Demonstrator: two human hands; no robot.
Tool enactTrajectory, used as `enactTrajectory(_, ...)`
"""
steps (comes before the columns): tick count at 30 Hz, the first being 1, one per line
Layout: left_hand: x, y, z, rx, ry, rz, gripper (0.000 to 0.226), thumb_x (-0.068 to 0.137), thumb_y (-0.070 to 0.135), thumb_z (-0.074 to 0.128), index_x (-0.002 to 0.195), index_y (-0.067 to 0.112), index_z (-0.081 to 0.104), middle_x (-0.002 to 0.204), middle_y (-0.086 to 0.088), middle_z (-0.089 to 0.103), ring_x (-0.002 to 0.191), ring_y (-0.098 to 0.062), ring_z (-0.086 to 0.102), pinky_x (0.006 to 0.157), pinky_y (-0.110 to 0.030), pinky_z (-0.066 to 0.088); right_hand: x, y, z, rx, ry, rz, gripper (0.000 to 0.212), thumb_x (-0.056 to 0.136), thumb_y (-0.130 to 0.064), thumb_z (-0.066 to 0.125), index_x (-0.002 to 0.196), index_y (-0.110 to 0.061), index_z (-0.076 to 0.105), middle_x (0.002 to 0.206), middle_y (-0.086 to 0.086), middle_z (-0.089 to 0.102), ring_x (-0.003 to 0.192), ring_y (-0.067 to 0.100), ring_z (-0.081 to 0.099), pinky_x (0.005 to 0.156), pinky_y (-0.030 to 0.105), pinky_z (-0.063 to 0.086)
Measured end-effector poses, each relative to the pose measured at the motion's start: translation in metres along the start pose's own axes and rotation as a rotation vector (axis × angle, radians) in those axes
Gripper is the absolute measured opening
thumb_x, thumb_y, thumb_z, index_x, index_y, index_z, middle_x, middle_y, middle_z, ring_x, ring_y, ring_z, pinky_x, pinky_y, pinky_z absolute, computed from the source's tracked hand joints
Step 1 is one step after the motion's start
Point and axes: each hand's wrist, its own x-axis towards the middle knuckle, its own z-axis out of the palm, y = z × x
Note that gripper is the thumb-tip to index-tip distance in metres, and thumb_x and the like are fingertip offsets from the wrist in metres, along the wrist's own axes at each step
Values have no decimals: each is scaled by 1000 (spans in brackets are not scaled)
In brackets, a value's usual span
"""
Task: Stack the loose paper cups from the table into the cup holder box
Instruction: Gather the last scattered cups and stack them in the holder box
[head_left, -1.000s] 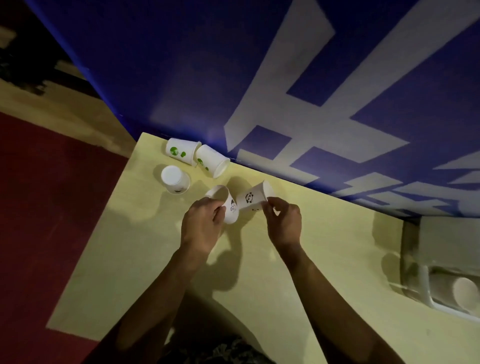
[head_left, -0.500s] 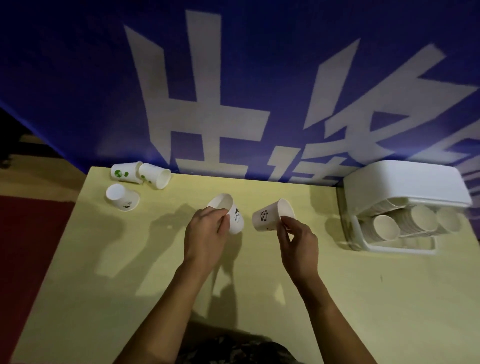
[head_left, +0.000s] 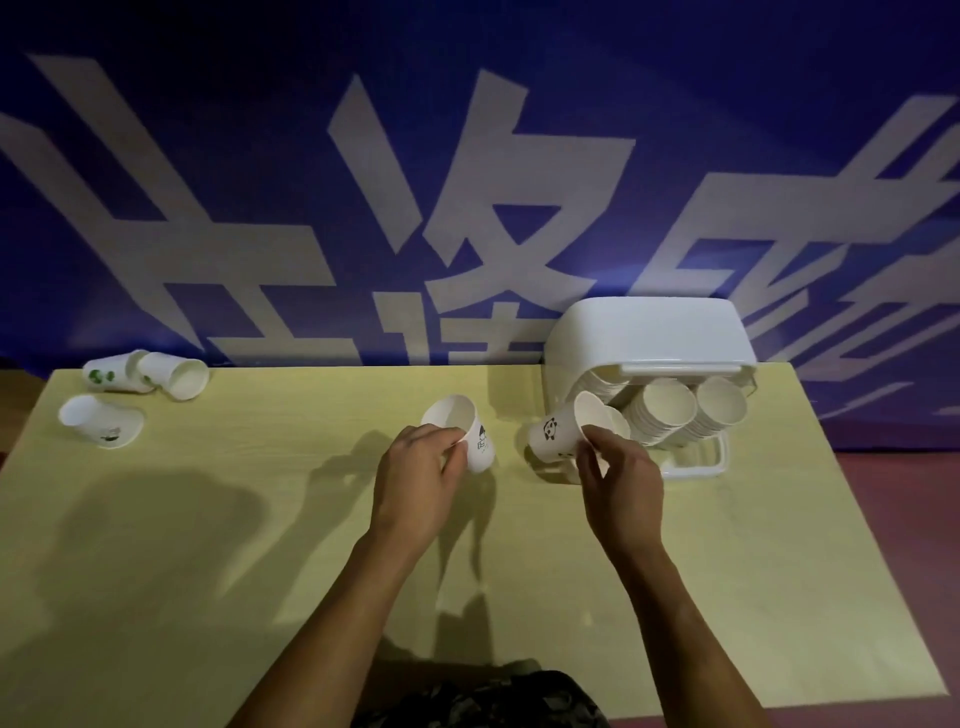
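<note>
- We count 2 held cups: our left hand (head_left: 421, 467) grips 1 cup (head_left: 464, 432), fingers curled around it.
- Our right hand (head_left: 621, 478) pinches the panda cup (head_left: 563, 434) by its rim, just before the cup holder box (head_left: 649, 332) with 3 stacks.
- 3 loose cups (head_left: 104, 427) lie on the table (head_left: 208, 519), far left of both grips.
</note>
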Motion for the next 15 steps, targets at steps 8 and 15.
enactTrajectory(8, -2, 52, 32, 20, 11, 14, 17, 92, 16, 58, 101, 15, 72, 96, 1, 71, 88, -20, 58, 74, -23, 39, 36, 53, -30, -190, -29, -144, 20, 91, -6, 55, 73, -14, 53, 67, 3, 55, 69, 26, 47, 51, 30, 37)
enactTrajectory(15, 5, 73, 44, 50, -3, 16, 19, 93, 18, 56, 103, 16, 72, 99, 1, 71, 91, -18, 58, 77, -23, 42, 43, 87, 8, -368, -303, -221, 20, 70, 3, 67, 58, -11, 58, 54, 8, 58, 59, 30, 51, 50, 32, 42)
